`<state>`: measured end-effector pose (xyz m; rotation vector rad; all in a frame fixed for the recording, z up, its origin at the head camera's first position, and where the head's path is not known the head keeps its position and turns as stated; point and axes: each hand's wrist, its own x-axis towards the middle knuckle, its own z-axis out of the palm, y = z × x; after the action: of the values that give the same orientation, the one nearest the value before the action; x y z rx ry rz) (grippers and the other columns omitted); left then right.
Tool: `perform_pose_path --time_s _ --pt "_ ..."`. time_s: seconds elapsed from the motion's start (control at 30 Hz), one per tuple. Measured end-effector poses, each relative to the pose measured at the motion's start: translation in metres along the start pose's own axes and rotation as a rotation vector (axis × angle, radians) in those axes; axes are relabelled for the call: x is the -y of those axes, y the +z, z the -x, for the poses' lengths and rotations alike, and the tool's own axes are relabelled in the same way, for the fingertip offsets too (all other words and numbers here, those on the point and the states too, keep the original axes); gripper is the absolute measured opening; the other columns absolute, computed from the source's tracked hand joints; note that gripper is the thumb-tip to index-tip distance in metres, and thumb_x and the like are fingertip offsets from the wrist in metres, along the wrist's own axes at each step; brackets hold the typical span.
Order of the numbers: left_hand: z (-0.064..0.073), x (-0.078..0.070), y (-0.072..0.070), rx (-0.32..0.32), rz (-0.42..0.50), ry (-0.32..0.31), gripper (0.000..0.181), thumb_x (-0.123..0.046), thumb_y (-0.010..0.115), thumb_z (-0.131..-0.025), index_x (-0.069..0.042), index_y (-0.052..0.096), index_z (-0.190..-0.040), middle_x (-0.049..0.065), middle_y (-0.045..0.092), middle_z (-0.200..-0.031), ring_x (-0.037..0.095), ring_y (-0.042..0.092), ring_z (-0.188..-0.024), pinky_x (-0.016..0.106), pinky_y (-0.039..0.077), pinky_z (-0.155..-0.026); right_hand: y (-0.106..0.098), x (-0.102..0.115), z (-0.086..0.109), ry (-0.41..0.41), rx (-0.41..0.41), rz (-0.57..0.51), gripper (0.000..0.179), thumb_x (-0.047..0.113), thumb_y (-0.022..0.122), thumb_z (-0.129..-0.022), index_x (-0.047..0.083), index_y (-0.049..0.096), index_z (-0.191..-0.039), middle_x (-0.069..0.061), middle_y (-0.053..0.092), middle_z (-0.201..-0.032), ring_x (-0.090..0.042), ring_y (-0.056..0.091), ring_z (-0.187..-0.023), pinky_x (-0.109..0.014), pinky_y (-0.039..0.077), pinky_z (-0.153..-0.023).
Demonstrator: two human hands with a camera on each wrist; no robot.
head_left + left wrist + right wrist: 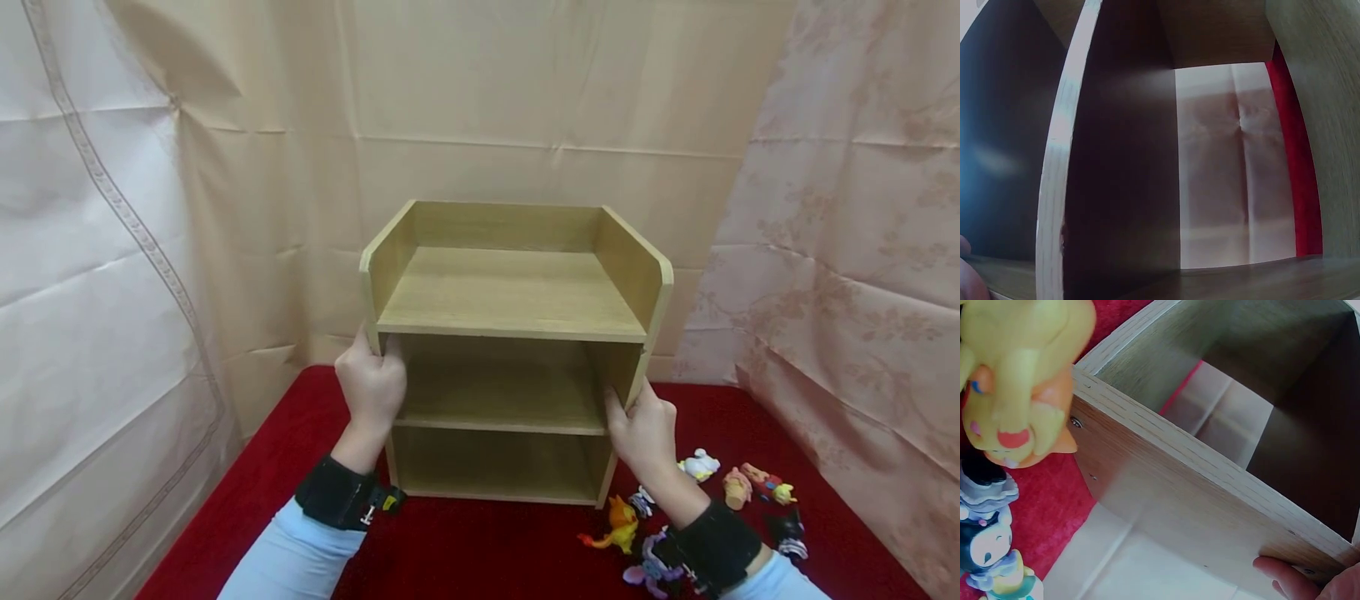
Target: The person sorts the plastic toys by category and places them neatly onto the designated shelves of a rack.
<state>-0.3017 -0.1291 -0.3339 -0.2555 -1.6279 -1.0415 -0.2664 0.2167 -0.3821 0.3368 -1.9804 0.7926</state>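
A light wooden shelf unit (510, 292) with a raised rim on top and two compartments below stands on red cloth. My left hand (372, 383) grips the front edge of its left side panel, just below the top board, thumb inside. Lower down on the opposite side, my right hand (647, 429) holds the right side panel with the thumb inside. In the right wrist view, fingers (1288, 578) lie against the outer face of that panel (1166, 481). The left wrist view looks into the compartments past a shelf board (1054, 175); only a bit of the hand shows there.
Several small toy figures lie on the red cloth (480, 550) by my right forearm: an orange-yellow one (621, 525), a purple one (652, 571), a white one (699, 465) and others. A beige curtain (480, 100) hangs behind; pale curtains hang at both sides.
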Motion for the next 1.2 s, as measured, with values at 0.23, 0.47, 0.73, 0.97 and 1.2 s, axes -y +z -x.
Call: perform_pose_path --time_s 0.23,0.47,0.73,0.97,1.2 --pt "-0.001 0.000 0.000 -0.016 0.014 0.003 0.016 -0.005 0.066 -0.095 0.003 0.074 -0.106 0.016 0.068 -0.070 0.022 0.044 -0.056 0.039 0.036 -0.050 0.003 -0.002 0.001 0.002 -0.006 -0.002 0.024 0.000 0.076 -0.087 -0.010 0.064 -0.105 -0.029 0.072 -0.086 -0.042 0.072 -0.069 -0.055 0.058 -0.053" --pt "0.000 0.000 0.000 -0.009 0.003 0.010 0.015 -0.007 0.065 -0.097 0.003 0.074 -0.106 0.016 0.070 -0.072 0.021 0.047 -0.055 0.037 0.037 -0.049 0.004 -0.003 0.001 0.021 0.023 -0.009 0.027 0.001 0.076 -0.088 -0.011 0.063 -0.109 -0.031 0.072 -0.092 -0.045 0.072 -0.075 -0.057 0.058 -0.058" --pt "0.000 -0.002 0.005 -0.024 0.027 0.023 0.016 -0.008 0.068 -0.096 0.003 0.074 -0.105 0.017 0.070 -0.074 0.024 0.050 -0.056 0.043 0.043 -0.050 0.002 -0.008 0.000 -0.010 -0.025 0.005 0.022 0.000 0.076 -0.086 -0.009 0.064 -0.102 -0.028 0.072 -0.084 -0.043 0.072 -0.070 -0.057 0.057 -0.055" --pt "0.000 -0.001 0.010 -0.021 0.030 0.028 0.014 -0.003 0.068 -0.093 0.004 0.073 -0.104 0.017 0.068 -0.069 0.025 0.051 -0.056 0.045 0.045 -0.051 0.003 -0.012 0.000 -0.018 -0.024 0.007 0.022 0.000 0.074 -0.087 -0.010 0.064 -0.103 -0.029 0.072 -0.084 -0.043 0.072 -0.070 -0.057 0.057 -0.054" --pt "0.000 0.001 0.014 -0.015 0.032 0.002 0.019 -0.004 0.067 -0.093 0.003 0.073 -0.109 0.019 0.073 -0.080 0.027 0.059 -0.061 0.049 0.051 -0.057 0.005 -0.017 -0.003 -0.012 -0.015 0.006 0.022 0.001 0.075 -0.087 -0.010 0.063 -0.102 -0.029 0.072 -0.084 -0.044 0.071 -0.070 -0.057 0.057 -0.054"
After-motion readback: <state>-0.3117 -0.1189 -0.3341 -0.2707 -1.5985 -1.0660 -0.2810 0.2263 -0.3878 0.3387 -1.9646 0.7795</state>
